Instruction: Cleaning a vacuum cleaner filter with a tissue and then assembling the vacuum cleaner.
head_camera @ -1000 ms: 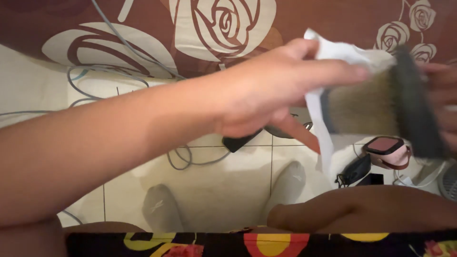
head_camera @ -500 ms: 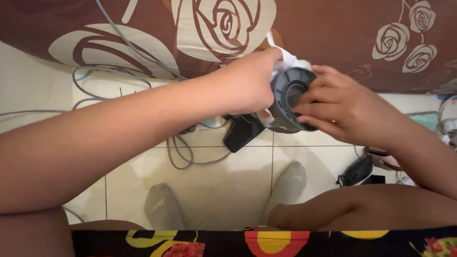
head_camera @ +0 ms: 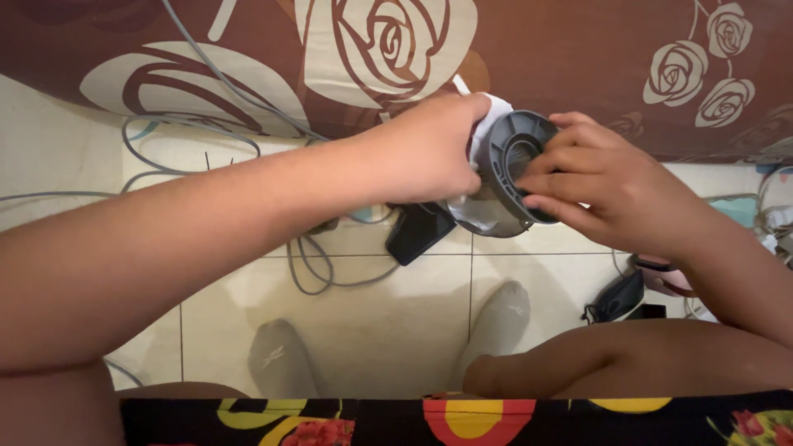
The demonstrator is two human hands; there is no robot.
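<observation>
While both hands grip, grey cup (head_camera: 516, 169) tilted slightly.

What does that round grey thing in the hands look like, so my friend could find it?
Look just below the brown rose-patterned cloth, above the tiled floor. Between the left hand and right hand sits the round grey part, ring-shaped with an open middle, white tissue pressed on it. Unlike the flat black phone below, it's held up.

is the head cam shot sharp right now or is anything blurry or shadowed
Head view: left hand and right hand are sharp, with no motion smear on the grey round part or white cloth; soft, even indoor light; faint shadows on the floor tiles near the feet; forearms loom large at the edges.
</observation>
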